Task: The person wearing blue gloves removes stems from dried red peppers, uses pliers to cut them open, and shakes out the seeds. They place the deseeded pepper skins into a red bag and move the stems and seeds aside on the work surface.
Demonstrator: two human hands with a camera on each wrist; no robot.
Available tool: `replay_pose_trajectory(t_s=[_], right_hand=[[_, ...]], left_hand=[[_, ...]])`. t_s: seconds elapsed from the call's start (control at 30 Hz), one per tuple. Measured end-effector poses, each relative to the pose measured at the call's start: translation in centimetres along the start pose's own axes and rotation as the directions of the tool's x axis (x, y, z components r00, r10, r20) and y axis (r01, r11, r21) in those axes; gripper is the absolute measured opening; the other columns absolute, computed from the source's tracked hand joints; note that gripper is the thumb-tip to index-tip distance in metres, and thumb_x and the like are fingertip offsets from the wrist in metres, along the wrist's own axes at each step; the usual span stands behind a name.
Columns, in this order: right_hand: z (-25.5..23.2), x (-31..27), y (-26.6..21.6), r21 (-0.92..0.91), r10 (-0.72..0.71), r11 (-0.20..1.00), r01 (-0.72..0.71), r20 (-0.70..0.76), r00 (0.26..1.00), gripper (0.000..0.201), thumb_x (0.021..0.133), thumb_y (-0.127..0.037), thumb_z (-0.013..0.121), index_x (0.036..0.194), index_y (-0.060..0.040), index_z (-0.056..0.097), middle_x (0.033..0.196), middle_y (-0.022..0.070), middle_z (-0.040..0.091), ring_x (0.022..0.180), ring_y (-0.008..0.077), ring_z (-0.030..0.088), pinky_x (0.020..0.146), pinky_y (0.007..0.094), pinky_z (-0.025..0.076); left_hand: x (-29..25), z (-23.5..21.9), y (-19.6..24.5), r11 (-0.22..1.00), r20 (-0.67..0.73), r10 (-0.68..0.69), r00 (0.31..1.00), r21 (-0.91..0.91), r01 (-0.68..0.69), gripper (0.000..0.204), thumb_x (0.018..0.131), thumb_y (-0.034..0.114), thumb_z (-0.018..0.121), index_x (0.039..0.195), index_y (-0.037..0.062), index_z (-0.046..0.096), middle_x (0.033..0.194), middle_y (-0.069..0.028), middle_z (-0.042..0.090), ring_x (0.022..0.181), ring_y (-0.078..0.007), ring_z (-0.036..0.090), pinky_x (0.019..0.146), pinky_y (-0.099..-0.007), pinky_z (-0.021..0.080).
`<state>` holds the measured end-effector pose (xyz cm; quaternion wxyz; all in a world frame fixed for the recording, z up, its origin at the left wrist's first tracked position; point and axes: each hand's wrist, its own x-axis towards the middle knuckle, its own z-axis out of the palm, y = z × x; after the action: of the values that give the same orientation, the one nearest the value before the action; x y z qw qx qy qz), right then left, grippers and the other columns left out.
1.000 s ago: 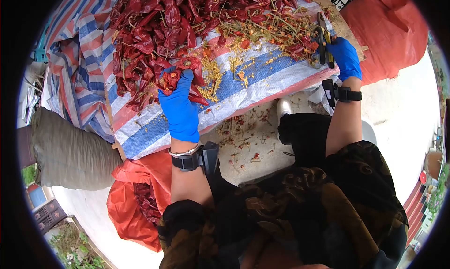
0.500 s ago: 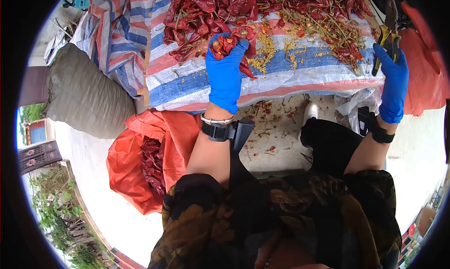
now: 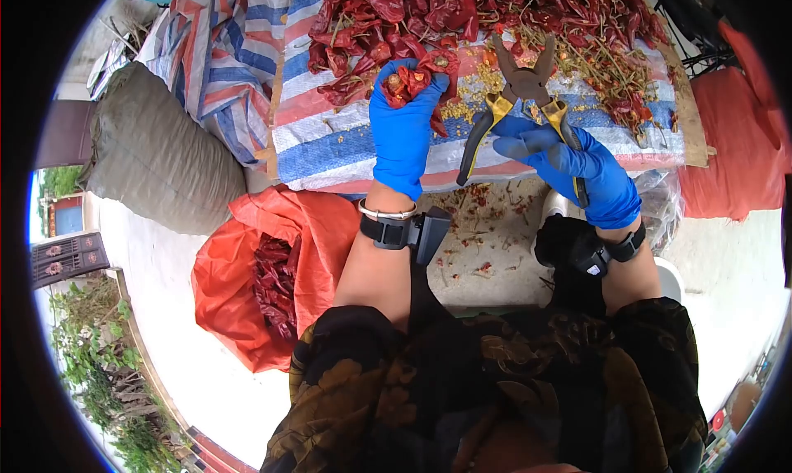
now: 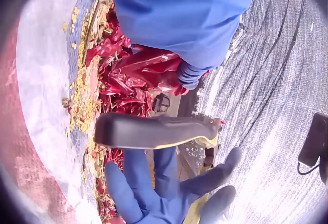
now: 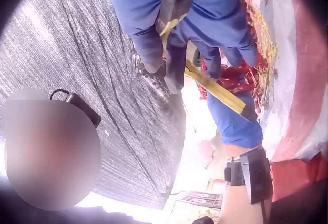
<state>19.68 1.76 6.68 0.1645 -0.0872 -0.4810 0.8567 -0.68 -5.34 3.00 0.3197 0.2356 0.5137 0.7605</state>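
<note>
My left hand (image 3: 402,143), in a blue glove, grips dried red peppers (image 3: 406,84) just over the near edge of the pepper heap (image 3: 429,11). Pale cut-looking ends and seeds show at the top of the bunch. To its right, my gloved right hand (image 3: 598,176) holds pliers (image 3: 525,81) with yellow and black handles. Their metal jaws stand apart and point away from me, and the handles are spread wide. In the right wrist view, thumb and fingers lie around one handle (image 5: 177,6); the other handle (image 5: 220,90) sticks out free towards the left hand.
Striped woven sheeting (image 3: 330,155) covers the table under the peppers, with yellow seeds (image 3: 474,89) and stems scattered on it. An open red sack (image 3: 219,296) of peppers stands at lower left, beside a full grey-green sack (image 3: 157,155). Another red sack (image 3: 734,143) stands at right.
My right hand has brought the pliers from the table's right side leftwards, close to the left hand, and their handles have spread. The left hand still holds its peppers, now nearer the table's front edge.
</note>
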Motion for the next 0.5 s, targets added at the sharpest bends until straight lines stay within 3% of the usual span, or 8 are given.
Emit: replay_pose_trajectory(t_s=[0.03, 0.07, 0.13, 0.27, 0.33, 0.37, 0.4, 0.5], right_hand=[[-0.7, 0.0, 0.8, 0.039, -0.016, 0.999, 0.016, 0.021, 1.0, 0.043, 0.083, -0.021, 0.057, 0.112, 0.0104, 0.049, 0.122, 0.0205, 0.047, 0.113, 0.0251, 0.047, 0.098, 0.0313, 0.032], [-0.8, 0.1, 0.9, 0.04, -0.016, 0.999, 0.016, 0.021, 1.0, 0.043, 0.083, -0.021, 0.057, 0.112, 0.0104, 0.049, 0.122, 0.0205, 0.047, 0.113, 0.0251, 0.047, 0.098, 0.0313, 0.032], [-0.7, 0.3, 1.0, 0.171, -0.03, 0.985, 0.01, 0.113, 0.993, 0.048, 0.078, -0.023, 0.061, 0.111, 0.0098, 0.05, 0.122, 0.0222, 0.047, 0.116, 0.0297, 0.044, 0.1, 0.0365, 0.03], [0.3, 0.4, 0.5, 0.245, -0.095, 0.968, 0.055, 0.155, 0.983, 0.047, 0.076, -0.023, 0.062, 0.107, 0.0095, 0.053, 0.119, 0.0228, 0.048, 0.117, 0.0303, 0.042, 0.102, 0.0391, 0.027], [0.4, -0.1, 0.3, 0.254, 0.059, 0.966, -0.046, -0.046, 0.997, 0.044, 0.073, -0.021, 0.064, 0.104, 0.0078, 0.057, 0.117, 0.0219, 0.05, 0.117, 0.0296, 0.042, 0.102, 0.0381, 0.027], [0.3, -0.1, -0.1, 0.066, 0.004, 0.998, -0.008, 0.061, 0.998, 0.039, 0.074, -0.016, 0.061, 0.106, 0.0059, 0.058, 0.117, 0.0208, 0.05, 0.117, 0.0286, 0.042, 0.101, 0.0371, 0.028], [0.3, -0.1, -0.2, 0.066, 0.002, 0.998, -0.006, 0.06, 0.998, 0.039, 0.074, -0.016, 0.061, 0.106, 0.0059, 0.058, 0.117, 0.0208, 0.05, 0.117, 0.0286, 0.042, 0.101, 0.0371, 0.028], [-0.3, 0.1, 0.1, -0.213, 0.13, 0.968, -0.133, -0.028, 0.991, 0.038, 0.076, -0.011, 0.056, 0.112, 0.0022, 0.056, 0.119, 0.0137, 0.052, 0.115, 0.0207, 0.044, 0.098, 0.0312, 0.03]], left_hand=[[0.2, -0.1, -0.3, 0.999, 0.0, 0.031, 1.0, 0.022, -0.031, 0.028, 0.074, 0.004, 0.069, 0.097, 0.0054, 0.052, 0.083, -0.0015, 0.058, 0.069, -0.0086, 0.054, 0.056, -0.0207, 0.046], [0.4, -0.2, -0.6, 0.999, 0.0, 0.031, 1.0, 0.023, -0.031, 0.028, 0.074, 0.004, 0.069, 0.097, 0.0054, 0.052, 0.083, -0.0015, 0.058, 0.069, -0.0086, 0.054, 0.056, -0.0207, 0.046], [0.4, -0.3, -0.7, 0.993, 0.051, 0.084, 0.995, 0.08, -0.088, 0.028, 0.079, 0.007, 0.063, 0.104, 0.0061, 0.05, 0.07, -0.0029, 0.055, 0.049, -0.0107, 0.051, 0.035, -0.0254, 0.043], [0.1, 0.0, -0.4, 0.992, 0.062, 0.081, 0.995, 0.088, -0.086, 0.028, 0.079, 0.006, 0.063, 0.105, 0.006, 0.05, 0.071, -0.0024, 0.056, 0.051, -0.0099, 0.051, 0.037, -0.0248, 0.043], [-0.3, 0.3, 0.0, 0.999, -0.004, 0.051, 0.999, -0.008, -0.051, 0.029, 0.074, 0.002, 0.068, 0.098, 0.0054, 0.052, 0.083, -0.0016, 0.058, 0.068, -0.0078, 0.054, 0.057, -0.021, 0.045], [-0.7, 0.3, 0.0, 0.999, -0.01, 0.043, 0.999, -0.004, -0.043, 0.029, 0.074, 0.002, 0.068, 0.098, 0.0054, 0.052, 0.083, -0.0016, 0.058, 0.068, -0.0078, 0.054, 0.057, -0.021, 0.045], [-0.7, 0.3, 0.1, 0.998, -0.007, 0.069, 0.998, 0.011, -0.069, 0.029, 0.075, 0.002, 0.068, 0.099, 0.0053, 0.052, 0.082, -0.0015, 0.058, 0.068, -0.0076, 0.054, 0.057, -0.0209, 0.045], [-0.9, 0.3, 0.3, 0.996, -0.001, 0.087, 0.996, 0.014, -0.087, 0.029, 0.075, 0.003, 0.068, 0.099, 0.0054, 0.052, 0.082, -0.0011, 0.058, 0.066, -0.0073, 0.053, 0.057, -0.021, 0.045]])
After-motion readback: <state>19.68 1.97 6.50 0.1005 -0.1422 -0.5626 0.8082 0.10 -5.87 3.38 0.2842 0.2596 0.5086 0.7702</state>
